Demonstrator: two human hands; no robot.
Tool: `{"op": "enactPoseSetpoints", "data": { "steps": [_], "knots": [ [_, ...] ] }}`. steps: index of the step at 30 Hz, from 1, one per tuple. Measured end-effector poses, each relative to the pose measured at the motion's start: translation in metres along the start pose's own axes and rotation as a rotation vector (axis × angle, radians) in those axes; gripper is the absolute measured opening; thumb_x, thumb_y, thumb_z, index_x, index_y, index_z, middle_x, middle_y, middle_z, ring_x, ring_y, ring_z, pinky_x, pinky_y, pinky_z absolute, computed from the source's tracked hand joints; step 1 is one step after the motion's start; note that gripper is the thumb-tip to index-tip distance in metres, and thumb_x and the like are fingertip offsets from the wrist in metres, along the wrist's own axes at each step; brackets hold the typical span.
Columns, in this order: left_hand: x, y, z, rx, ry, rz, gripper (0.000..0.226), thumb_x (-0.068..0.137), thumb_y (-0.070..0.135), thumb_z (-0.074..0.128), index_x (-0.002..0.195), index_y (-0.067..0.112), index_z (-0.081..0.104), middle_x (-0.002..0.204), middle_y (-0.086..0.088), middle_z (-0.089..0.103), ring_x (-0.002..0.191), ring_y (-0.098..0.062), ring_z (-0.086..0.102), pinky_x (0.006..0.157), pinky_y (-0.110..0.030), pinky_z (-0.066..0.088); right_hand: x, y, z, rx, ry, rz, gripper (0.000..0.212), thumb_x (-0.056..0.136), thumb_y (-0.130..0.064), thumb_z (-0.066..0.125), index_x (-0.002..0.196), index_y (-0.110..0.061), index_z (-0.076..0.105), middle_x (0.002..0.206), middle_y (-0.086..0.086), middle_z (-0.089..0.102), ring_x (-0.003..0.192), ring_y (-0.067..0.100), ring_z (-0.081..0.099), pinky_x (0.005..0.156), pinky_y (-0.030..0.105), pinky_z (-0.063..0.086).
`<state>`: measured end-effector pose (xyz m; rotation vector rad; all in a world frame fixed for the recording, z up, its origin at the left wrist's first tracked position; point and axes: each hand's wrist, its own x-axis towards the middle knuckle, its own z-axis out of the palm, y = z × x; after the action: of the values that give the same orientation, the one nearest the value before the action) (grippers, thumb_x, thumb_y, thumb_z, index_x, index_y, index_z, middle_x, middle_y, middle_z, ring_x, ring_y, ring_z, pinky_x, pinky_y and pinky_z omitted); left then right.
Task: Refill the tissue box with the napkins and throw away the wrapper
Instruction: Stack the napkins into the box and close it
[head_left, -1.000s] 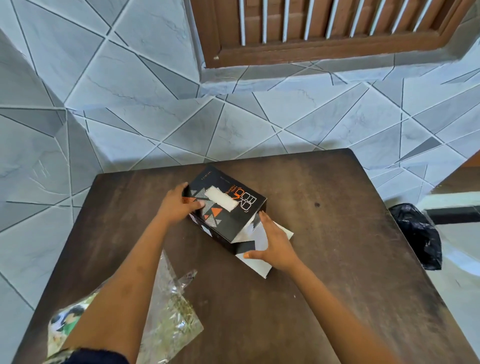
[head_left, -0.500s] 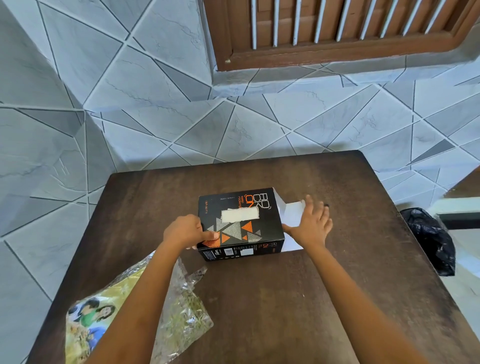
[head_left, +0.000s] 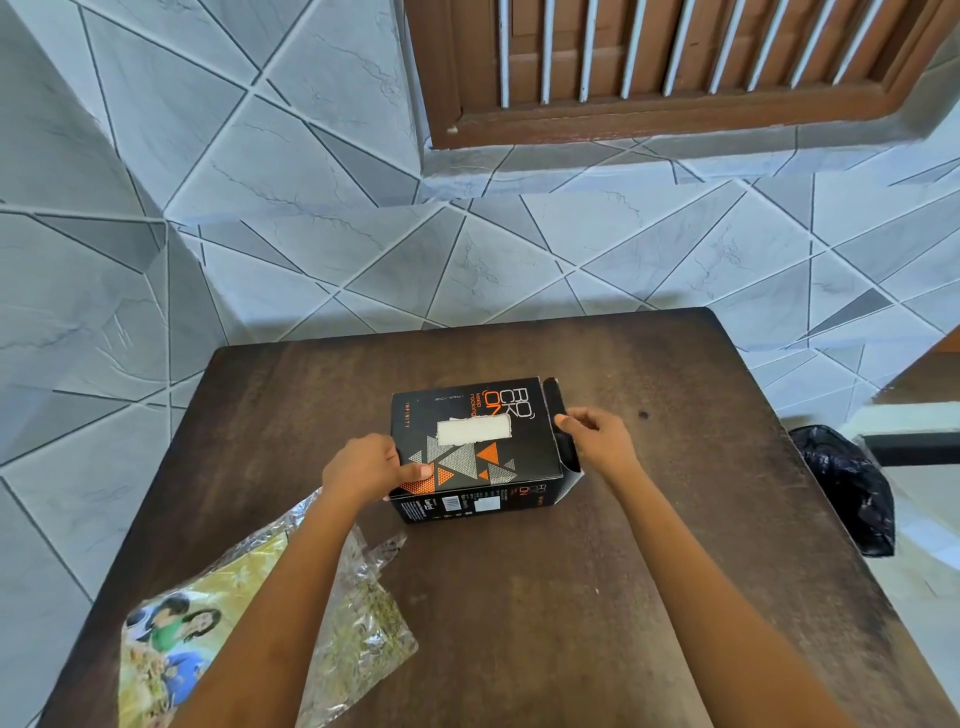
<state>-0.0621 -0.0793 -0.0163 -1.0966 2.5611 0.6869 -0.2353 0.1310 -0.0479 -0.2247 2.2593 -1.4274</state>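
A black tissue box (head_left: 470, 410) with orange and grey triangles lies in the middle of the brown table (head_left: 649, 597). White napkins (head_left: 474, 430) show through the slot in its top. My left hand (head_left: 366, 467) holds the box's left end, thumb on top. My right hand (head_left: 595, 439) grips the black end flap (head_left: 556, 402) at the box's right end, folded against the opening. The clear plastic wrapper (head_left: 358, 634) with a printed picture lies crumpled at the table's near left, partly under my left forearm.
A black bin bag (head_left: 847, 488) stands on the floor beyond the table's right edge. Grey tiled walls rise behind and to the left. A wooden window frame (head_left: 649, 111) hangs above the far wall.
The box was turned square to me. The white napkins sticking out of its right end have gone inside, and my right hand now holds the end flaps against the opening.
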Motion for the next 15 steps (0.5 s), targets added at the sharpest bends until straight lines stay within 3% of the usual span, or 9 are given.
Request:
{"op": "enactPoseSetpoints", "data": {
  "steps": [3,11,15],
  "knots": [
    [-0.002,0.001,0.001,0.0,0.008,-0.003,0.047,0.071,0.057,0.067,0.064,0.019,0.041,0.077,-0.001,0.064,0.079,-0.02,0.067,0.074,-0.036,0.054,-0.002,-0.002,0.009,0.023,0.012,0.015,0.023,0.083,-0.02,0.063,0.105,-0.01,0.063,0.097,0.002,0.064,0.091,0.017,0.059,0.089,0.032,0.047],
    [-0.005,0.002,0.003,-0.014,0.034,-0.027,0.046,0.071,0.057,0.067,0.066,0.019,0.041,0.083,-0.004,0.067,0.081,-0.021,0.066,0.072,-0.035,0.053,-0.001,0.006,0.008,0.127,0.062,0.04,0.025,0.083,-0.014,0.063,0.108,-0.011,0.066,0.108,0.011,0.069,0.094,0.019,0.062,0.095,0.036,0.049],
    [-0.01,0.002,0.004,0.005,0.084,0.002,0.045,0.073,0.058,0.065,0.074,0.019,0.042,0.08,0.001,0.06,0.08,-0.02,0.062,0.059,-0.029,0.042,-0.008,0.003,0.019,0.109,0.149,0.009,0.027,0.084,-0.015,0.063,0.11,-0.01,0.066,0.107,0.01,0.07,0.089,0.015,0.06,0.092,0.034,0.05]
  ]
}}
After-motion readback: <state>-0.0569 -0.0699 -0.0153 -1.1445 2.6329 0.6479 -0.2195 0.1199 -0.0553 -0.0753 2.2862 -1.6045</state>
